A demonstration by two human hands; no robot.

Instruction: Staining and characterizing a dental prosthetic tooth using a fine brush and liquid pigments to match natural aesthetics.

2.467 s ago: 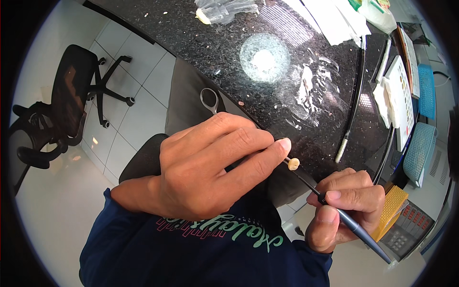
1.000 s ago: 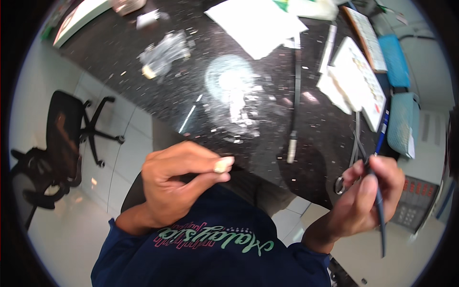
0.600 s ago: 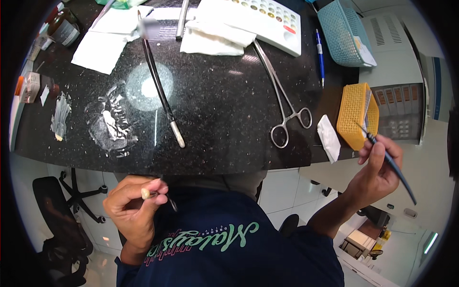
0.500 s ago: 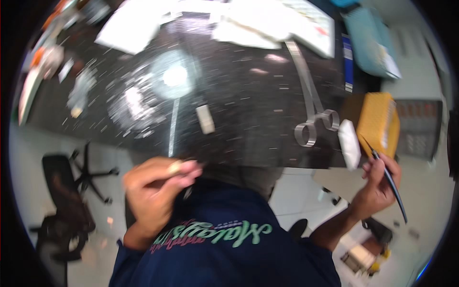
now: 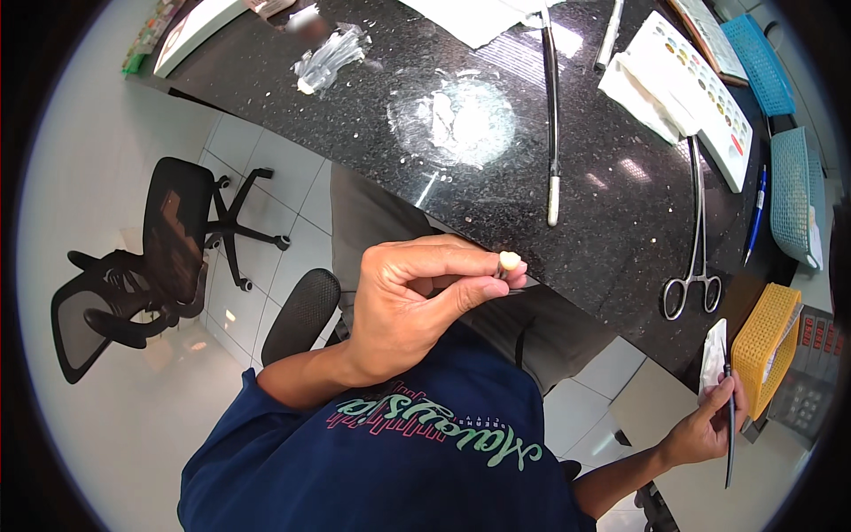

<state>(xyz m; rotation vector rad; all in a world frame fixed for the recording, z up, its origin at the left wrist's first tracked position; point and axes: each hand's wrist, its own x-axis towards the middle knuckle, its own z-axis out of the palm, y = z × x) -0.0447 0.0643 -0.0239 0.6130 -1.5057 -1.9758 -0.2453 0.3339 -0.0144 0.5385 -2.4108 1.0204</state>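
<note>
Pinched between the thumb and fingers of my left hand [image 5: 408, 306] is a small ivory dental crown [image 5: 509, 260], with a bit of metal showing beneath it. This hand is in front of the table edge, above my lap. Out to the right, my right hand [image 5: 702, 432] is closed around a slim dark brush [image 5: 730, 434], held upright in the picture. The brush's upper end overlaps a folded white tissue [image 5: 712, 355]; whether they touch I cannot tell. My right fingers are close to the tissue's lower end.
Long steel forceps [image 5: 697, 239] lie by a white colour palette [image 5: 700, 80] with a cloth on it. Another dark brush-like tool [image 5: 553, 115] rests mid-table, beside white powder [image 5: 434, 120]. Yellow [image 5: 762, 346] and blue [image 5: 795, 195] baskets stand right. Office chairs [image 5: 177, 239] are at left.
The view has turned, so the table now slants down to the right. My left hand shows further right, still holding the crown. The brush in my right hand has swung upright, over the tissue.
</note>
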